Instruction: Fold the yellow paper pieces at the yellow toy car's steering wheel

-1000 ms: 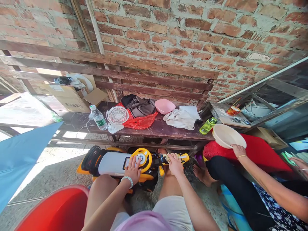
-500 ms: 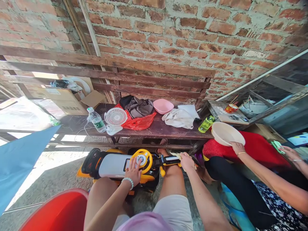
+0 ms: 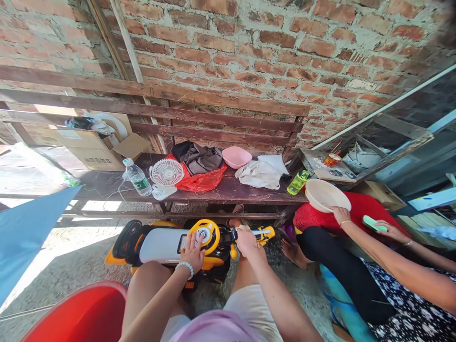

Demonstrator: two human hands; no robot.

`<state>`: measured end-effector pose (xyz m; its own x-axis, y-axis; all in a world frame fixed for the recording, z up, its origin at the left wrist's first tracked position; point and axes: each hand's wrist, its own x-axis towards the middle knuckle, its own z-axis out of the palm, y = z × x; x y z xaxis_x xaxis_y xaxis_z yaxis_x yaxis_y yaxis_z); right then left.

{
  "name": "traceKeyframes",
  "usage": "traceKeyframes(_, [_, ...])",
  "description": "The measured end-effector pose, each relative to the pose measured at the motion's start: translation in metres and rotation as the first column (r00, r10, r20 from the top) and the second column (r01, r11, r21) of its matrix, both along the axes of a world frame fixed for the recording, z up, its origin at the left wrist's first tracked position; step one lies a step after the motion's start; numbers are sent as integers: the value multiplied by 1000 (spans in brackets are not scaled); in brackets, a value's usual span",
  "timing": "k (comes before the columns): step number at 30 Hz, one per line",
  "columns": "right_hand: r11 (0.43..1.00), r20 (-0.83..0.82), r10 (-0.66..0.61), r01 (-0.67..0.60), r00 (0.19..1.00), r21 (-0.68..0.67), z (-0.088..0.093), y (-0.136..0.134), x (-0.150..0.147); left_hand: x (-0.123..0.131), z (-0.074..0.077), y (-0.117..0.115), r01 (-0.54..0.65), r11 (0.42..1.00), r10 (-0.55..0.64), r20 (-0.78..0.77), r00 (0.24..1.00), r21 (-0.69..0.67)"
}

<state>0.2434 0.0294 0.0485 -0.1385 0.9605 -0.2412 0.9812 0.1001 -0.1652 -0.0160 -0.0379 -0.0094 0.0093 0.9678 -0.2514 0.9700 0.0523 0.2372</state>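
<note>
left fingers [image 3: 192, 241] spread on wheel [image 3: 213, 237], right fingers [image 3: 242, 237] curled

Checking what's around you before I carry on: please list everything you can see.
wooden bench: one, brown, against the brick wall
cardboard box: one, brown, left of the bench
water bottle: one, clear, on the bench
desk fan: one, white, on the bench
plastic bag: one, red, on the bench
clothing bundle: one, grey, on the bag
bowl: one, pink, on the bench
cloth: one, white, on the bench
green bottle: one, on the bench
basin: one, cream, right, tilted
co-worker's hands: two, right, one on the basin
ride-on toy car: one, yellow, black and white, below the bench
left hand: one, on the toy's steering wheel
right hand: one, on the toy's front bar
</note>
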Motion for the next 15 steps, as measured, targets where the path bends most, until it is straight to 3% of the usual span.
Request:
traceKeyframes(4, [999,-20,-14,13,1000,-43,4,1,29,-1,1,0,10,1000,-10,-17,1000,-16])
traceKeyframes(10, [974,85,-221,224,972,-34,-3,5,109,-1,-2,-1,0,1000,0,16,1000,14])
traceKeyframes(12, [969,79,-240,244,967,-38,-4,6,115,-2,-3,-1,-2,1000,2,28,1000,21])
traceKeyframes(15, [966,30,-254,255,967,-30,-4,4,95,-4,-6,0,-3,1000,2,22,1000,25])
